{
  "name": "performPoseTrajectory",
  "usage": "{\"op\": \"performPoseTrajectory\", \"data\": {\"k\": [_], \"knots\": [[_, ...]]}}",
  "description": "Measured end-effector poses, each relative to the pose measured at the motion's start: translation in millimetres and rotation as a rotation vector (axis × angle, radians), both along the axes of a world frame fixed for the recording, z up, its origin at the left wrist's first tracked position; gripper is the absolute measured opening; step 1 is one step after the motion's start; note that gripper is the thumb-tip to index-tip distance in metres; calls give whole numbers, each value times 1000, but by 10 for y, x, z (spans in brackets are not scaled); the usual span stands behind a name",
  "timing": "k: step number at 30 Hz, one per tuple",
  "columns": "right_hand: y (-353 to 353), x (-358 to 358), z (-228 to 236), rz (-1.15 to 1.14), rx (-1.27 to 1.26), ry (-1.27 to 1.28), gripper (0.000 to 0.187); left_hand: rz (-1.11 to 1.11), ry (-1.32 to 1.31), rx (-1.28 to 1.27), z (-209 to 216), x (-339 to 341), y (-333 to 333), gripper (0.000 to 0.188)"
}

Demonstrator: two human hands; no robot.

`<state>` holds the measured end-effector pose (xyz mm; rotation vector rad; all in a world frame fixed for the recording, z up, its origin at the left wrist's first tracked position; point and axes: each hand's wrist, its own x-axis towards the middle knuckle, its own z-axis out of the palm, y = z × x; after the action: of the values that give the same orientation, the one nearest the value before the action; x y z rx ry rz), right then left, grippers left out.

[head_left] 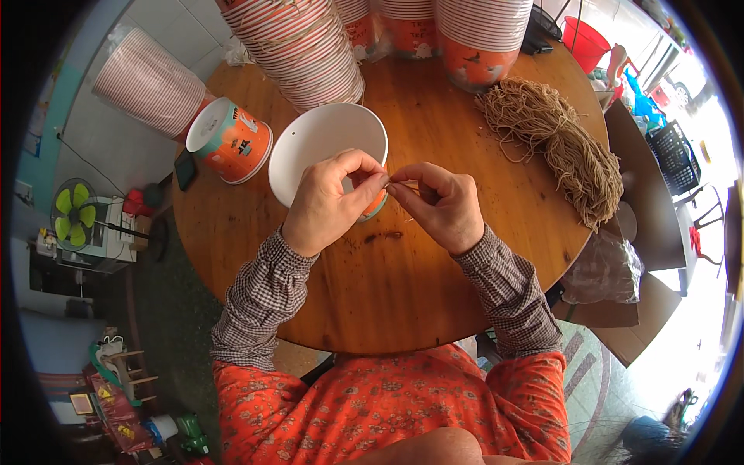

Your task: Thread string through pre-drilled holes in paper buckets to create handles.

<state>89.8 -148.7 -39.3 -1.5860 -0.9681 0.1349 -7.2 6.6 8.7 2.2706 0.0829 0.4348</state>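
In front of me a paper bucket (322, 138) shows its white inside, with a small hole in the wall near its left rim. My left hand (335, 200) is at the bucket's right rim, thumb and forefinger pinched on a thin tan string (409, 187). Meeting it fingertip to fingertip, my right hand (443, 203) pinches the same string. The fingers hide most of the string and whether it passes through the bucket. To the right lies a thick hank of tan string (554, 143).
One orange and teal bucket (242, 147) sits apart at the left, next to a dark phone-like object (184, 170). Tall bucket stacks (306, 58) line the far side of the round wooden table (372, 310). Cardboard (639, 314) and clear plastic (604, 267) lie beyond the right edge.
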Motion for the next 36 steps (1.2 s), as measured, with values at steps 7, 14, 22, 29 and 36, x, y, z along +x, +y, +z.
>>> {"op": "performPoseTrajectory", "data": {"k": [7,14,22,29,36], "knots": [[24,16,-61,48,15,31,12,12,-107,49,-28,17,-33,8],[16,-9,-4,15,-7,2,16,-7,-92,127,-25,8,-16,8],[56,8,-94,-7,85,-42,10,-15,-134,222,-3,11,1,6],[42,-22,-38,1,51,-11,10,0,-141,247,-11,-5,40,7],[66,-53,-59,2,65,87,8,-4,-156,239,-37,14,50,8]]}}
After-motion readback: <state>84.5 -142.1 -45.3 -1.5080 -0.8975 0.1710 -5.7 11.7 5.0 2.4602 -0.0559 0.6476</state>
